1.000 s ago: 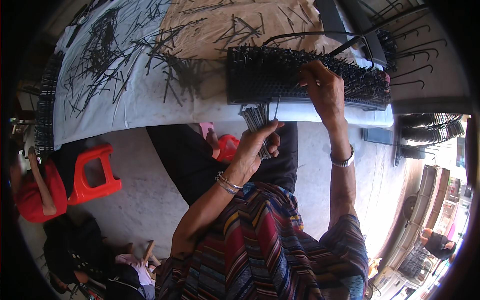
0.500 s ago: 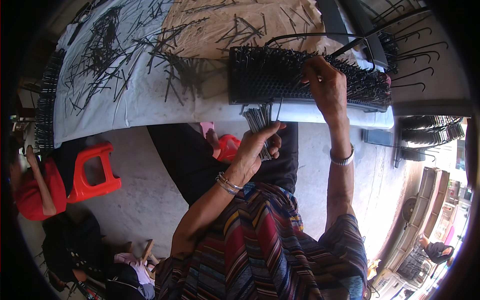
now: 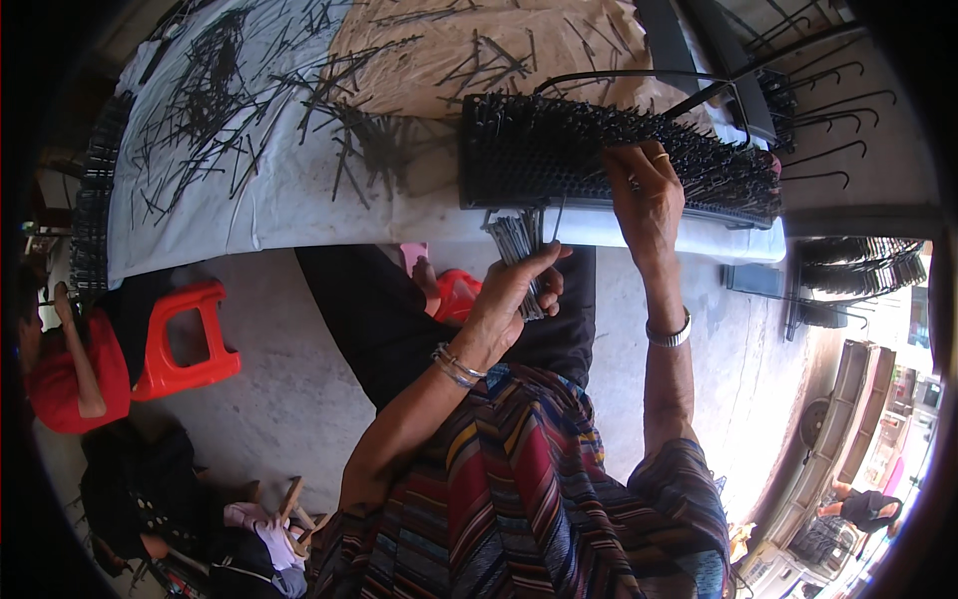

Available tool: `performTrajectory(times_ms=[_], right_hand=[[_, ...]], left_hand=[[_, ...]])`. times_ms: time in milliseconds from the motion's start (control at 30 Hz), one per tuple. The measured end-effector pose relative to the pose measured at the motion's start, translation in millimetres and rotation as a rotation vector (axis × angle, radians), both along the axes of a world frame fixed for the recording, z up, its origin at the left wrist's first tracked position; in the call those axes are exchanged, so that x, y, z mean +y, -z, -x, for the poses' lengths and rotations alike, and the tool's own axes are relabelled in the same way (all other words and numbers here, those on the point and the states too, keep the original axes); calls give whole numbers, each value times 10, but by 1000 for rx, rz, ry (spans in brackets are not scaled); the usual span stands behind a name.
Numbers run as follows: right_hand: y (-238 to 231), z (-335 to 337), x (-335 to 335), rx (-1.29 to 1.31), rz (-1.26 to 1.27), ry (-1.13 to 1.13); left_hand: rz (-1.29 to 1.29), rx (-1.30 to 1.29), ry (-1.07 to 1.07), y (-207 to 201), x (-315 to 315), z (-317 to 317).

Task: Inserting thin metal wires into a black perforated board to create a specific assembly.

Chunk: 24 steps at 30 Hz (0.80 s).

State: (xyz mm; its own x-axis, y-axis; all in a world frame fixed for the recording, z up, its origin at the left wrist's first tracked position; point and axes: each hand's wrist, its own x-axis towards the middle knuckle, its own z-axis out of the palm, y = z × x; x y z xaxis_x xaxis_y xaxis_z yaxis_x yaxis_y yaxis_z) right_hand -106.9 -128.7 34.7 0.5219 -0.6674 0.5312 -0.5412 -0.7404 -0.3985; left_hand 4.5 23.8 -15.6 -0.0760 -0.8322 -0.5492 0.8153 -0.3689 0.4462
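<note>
A bundle of thin dark rods (image 3: 516, 248) is gripped in my left hand (image 3: 519, 285), below the table's near edge, with the thumb across it. One rod stands apart from the bundle, pointing up toward a long black rack (image 3: 519, 178). This rack has a face full of small holes, and many short rods stick up densely from it. My right hand (image 3: 649, 195) is at the rack's front face, thumb and fingers pinched together. What its fingertips hold, if anything, is hidden among the dark rods.
Loose rods (image 3: 205, 95) lie scattered over the cloth-covered table (image 3: 190, 235). A black metal frame (image 3: 699, 95) rises behind the rack, with hooked wires (image 3: 828, 115) at the right. A person in red sits at the left beside a red stool (image 3: 190, 339).
My right hand has come slightly down and left, toward the rack's front face. My left hand keeps the bundle in the same place.
</note>
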Motion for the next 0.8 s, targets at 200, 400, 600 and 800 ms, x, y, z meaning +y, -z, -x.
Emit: performTrajectory(times_ms=[200,400,600,800], right_hand=[[95,-9,97,-27,79,169],[230,-48,27,197,291,160],[-6,91,412,-78,-129,84],[39,269,469,-245,-829,-76]], left_hand=[[33,2,-3,36,9,25],[27,-22,13,-8,-3,39],[58,-3,-4,-17,36,53],[82,-79,24,21,4,159]])
